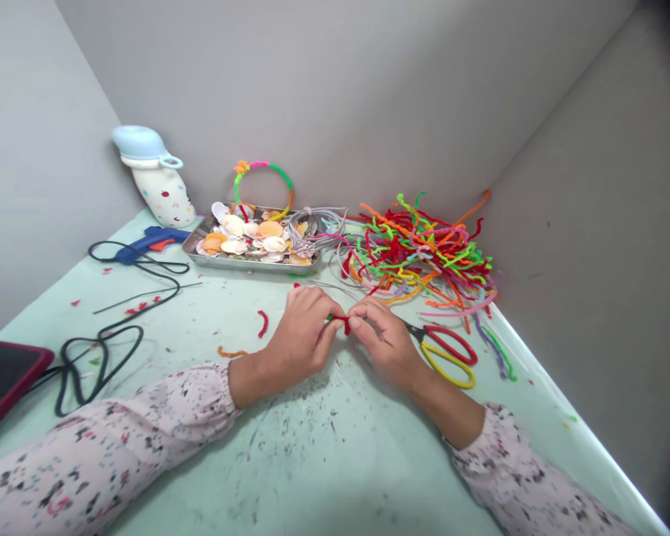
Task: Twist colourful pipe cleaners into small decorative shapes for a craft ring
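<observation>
Red chenille stem (347, 325), head view: a short piece located between the two hands, each of which grips it at the fingertips. The left hand (301, 331) pinches its left end between thumb and forefinger, where a trace of green also shows; the right hand (386, 339) closes on the opposite end in a like pinch. Likely faults, by judgement: the piece may slip free, since so little of it lies between the pads; a hard pull or over-tight twist could bend it out of shape or shed its fuzz; the scissors (424, 336), just beside the right hand, might be nudged by that wrist. Long axis: roughly left to right, from one set of fingertips to the other, with a small red stub pointing down towards the wearer. How far it runs beneath the fingers cannot be told. Surroundings: red offcut (264, 324) to the left of the left hand; metal tray (246, 263) of shells (233, 225) beyond that hand; tangled pile of coloured stems (418, 249) beyond the right.
</observation>
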`<move>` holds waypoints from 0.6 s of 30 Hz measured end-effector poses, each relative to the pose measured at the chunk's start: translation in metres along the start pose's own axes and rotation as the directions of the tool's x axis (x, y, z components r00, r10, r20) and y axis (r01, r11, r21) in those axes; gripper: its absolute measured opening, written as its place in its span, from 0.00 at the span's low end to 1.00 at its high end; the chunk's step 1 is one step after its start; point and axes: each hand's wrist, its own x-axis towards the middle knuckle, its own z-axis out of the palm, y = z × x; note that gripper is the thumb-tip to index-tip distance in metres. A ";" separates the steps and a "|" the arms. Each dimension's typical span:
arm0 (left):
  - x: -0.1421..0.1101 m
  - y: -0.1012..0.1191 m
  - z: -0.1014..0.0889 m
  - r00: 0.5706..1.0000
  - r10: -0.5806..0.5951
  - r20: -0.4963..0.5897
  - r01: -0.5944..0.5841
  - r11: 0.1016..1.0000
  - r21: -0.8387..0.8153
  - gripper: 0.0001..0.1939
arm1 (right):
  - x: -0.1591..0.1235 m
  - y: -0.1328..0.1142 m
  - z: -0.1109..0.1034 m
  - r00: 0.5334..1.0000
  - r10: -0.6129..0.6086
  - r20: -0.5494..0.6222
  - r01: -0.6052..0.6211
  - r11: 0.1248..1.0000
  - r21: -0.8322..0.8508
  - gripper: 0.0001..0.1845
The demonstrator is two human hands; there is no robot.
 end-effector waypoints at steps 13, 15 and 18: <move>0.001 0.001 -0.002 1.000 -0.013 0.002 0.013 1.000 -0.024 0.04 | 0.000 0.002 0.002 1.000 0.003 -0.020 -0.003 1.000 -0.001 0.11; 0.000 0.001 -0.003 1.000 -0.019 0.002 0.019 0.999 -0.031 0.04 | 0.001 0.001 0.002 1.000 -0.014 -0.005 0.014 1.000 -0.006 0.12; 0.000 0.002 -0.003 1.000 -0.012 0.011 0.012 1.000 -0.027 0.04 | 0.001 -0.001 0.001 1.000 -0.024 0.008 0.024 1.000 -0.006 0.14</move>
